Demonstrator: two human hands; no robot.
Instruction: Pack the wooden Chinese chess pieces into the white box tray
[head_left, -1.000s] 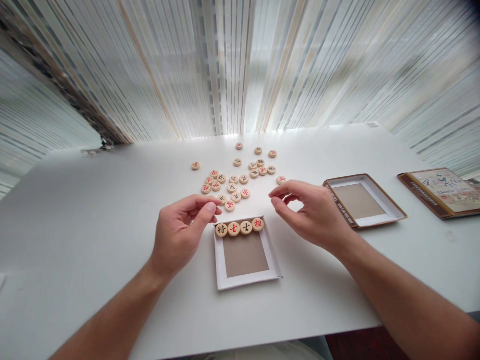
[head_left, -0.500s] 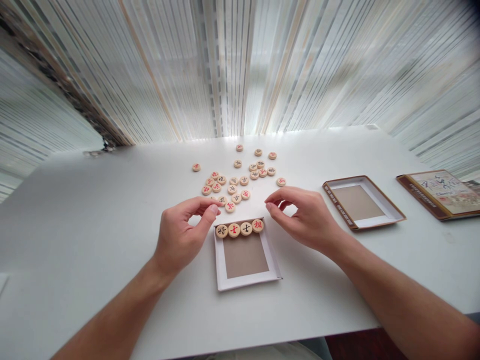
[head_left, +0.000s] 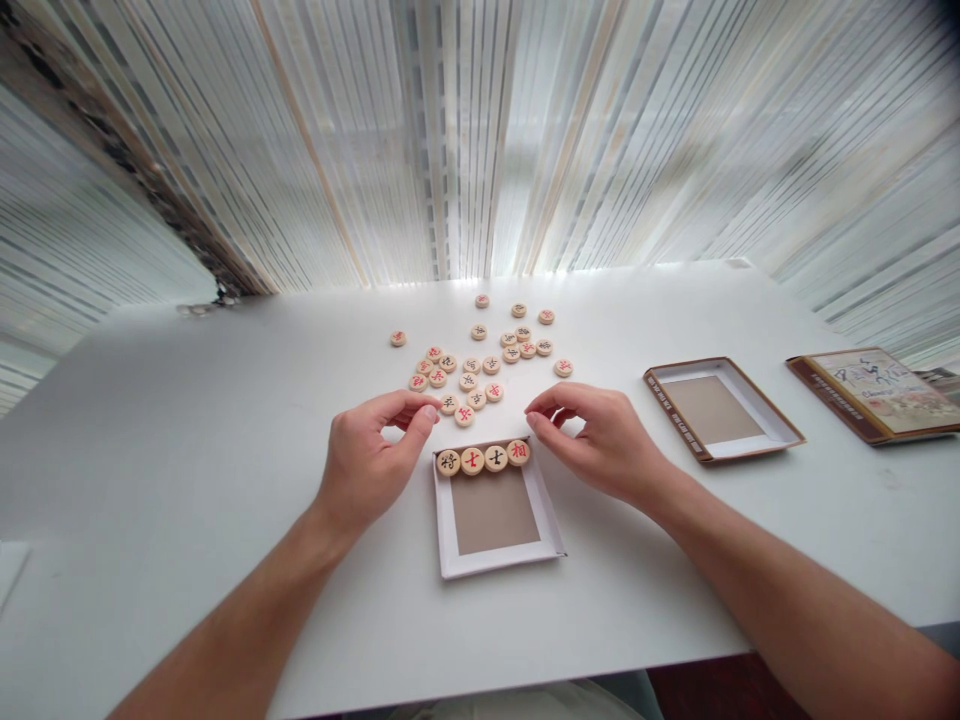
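Observation:
A shallow white cardboard box tray (head_left: 448,545) with a brown bottom lies in front of me. Along its far edge sits a row of round wooden Chinese chess pieces (head_left: 472,460) with red and black characters. My left hand (head_left: 379,445) hovers by the tray's far left corner, fingers curled and thumb close to the index finger. Nothing shows in it. Opposite, my right hand (head_left: 600,430) is held off the far right corner, its bent fingertips slightly apart and no piece visible between them. Beyond the tray, more chess pieces (head_left: 464,415) lie scattered face up.
To the right, a second shallow box half (head_left: 780,443) with brown sides lies on the white table (head_left: 187,430). Farther right is a flat printed box or cover (head_left: 892,390). Striped curtains (head_left: 480,130) hang behind the table's far edge.
My view has shifted slightly. The right hand has come a little closer to the tray's corner; the left hand keeps nearly the same pose. The pieces in the tray stay put.

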